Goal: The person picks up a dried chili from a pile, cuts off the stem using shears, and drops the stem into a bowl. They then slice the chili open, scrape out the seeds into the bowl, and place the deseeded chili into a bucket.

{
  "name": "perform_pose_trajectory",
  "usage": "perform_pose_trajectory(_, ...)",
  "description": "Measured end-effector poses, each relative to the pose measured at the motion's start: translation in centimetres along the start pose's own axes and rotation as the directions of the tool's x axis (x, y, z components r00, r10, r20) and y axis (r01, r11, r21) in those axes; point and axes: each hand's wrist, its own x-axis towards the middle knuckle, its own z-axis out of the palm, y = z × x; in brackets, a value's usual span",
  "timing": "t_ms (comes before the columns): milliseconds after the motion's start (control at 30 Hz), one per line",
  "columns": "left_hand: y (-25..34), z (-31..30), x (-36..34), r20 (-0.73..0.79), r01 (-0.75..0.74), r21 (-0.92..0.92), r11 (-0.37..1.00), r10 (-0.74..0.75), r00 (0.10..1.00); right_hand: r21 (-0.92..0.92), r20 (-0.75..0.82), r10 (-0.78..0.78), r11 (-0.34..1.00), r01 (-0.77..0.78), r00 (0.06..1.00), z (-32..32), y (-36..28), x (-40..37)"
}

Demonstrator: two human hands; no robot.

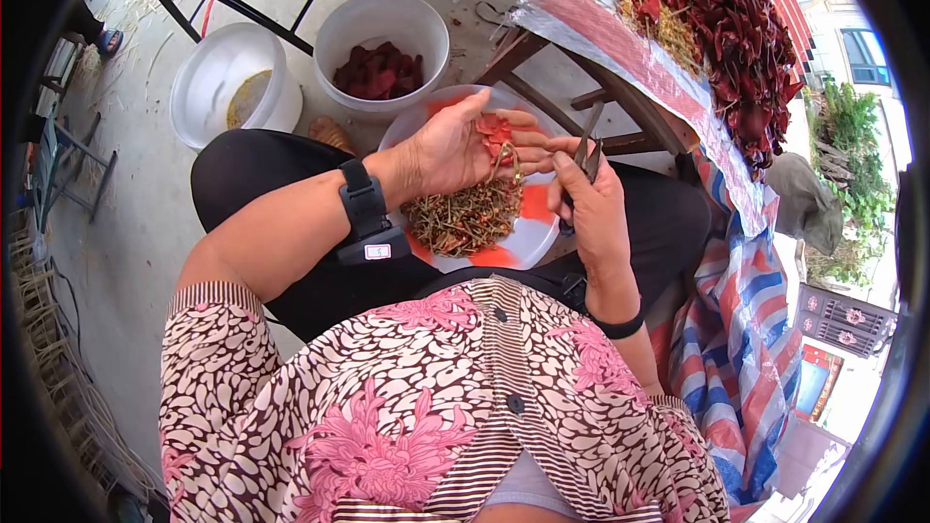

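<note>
Palm up, my left hand (460, 145) has its fingers stretched out. Across the fingers lie red dried chili pieces (494, 133) with a pale curled stem. My right hand (593, 208) is closed around a pair of scissors (584, 153), blades pointing up and slightly apart. Its fingertips meet the left fingertips. Below both hands sits a white basin (542, 237) with red patches, between my legs. A heap of cut chili stems (465, 218) lies in it, partly hidden by my left hand.
Ahead stands a white bucket (426, 19) holding dark red chili pieces (378, 71). Left of it, another bucket (199, 87) has yellowish bits at its bottom. On the right, a striped woven sheet (630, 48) covers a wooden-legged table heaped with dried red chilies (736, 39). Black metal legs (170, 5) stand at upper left.
</note>
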Motion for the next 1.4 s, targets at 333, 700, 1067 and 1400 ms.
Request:
perform_pose_trajectory(333, 0.0, 0.6, 0.1, 0.016, -0.063, -0.054, 0.997, 0.064, 0.998, -0.712, -0.069, -0.45, 0.647, 0.272, 0.89, 3.1, 1.3, 0.2)
perform_pose_trajectory(700, 0.4, 0.7, -0.1, -0.015, -0.08, -0.066, 0.995, 0.079, 0.997, -0.709, -0.062, -0.434, 0.653, 0.266, 0.899, 2.7, 1.4, 0.3)
perform_pose_trajectory(1067, 0.6, 0.5, 0.2, 0.118, -0.075, -0.058, 0.995, 0.082, 0.99, -0.728, -0.004, -0.572, 0.564, 0.389, 0.821, 3.0, 0.5, 0.4)
perform_pose_trajectory(1400, 0.5, 1.0, -0.1, 0.061, -0.059, -0.055, 0.997, 0.062, 0.996, -0.49, -0.145, -0.444, 0.808, 0.326, 0.884, 2.1, 2.0, 1.1)
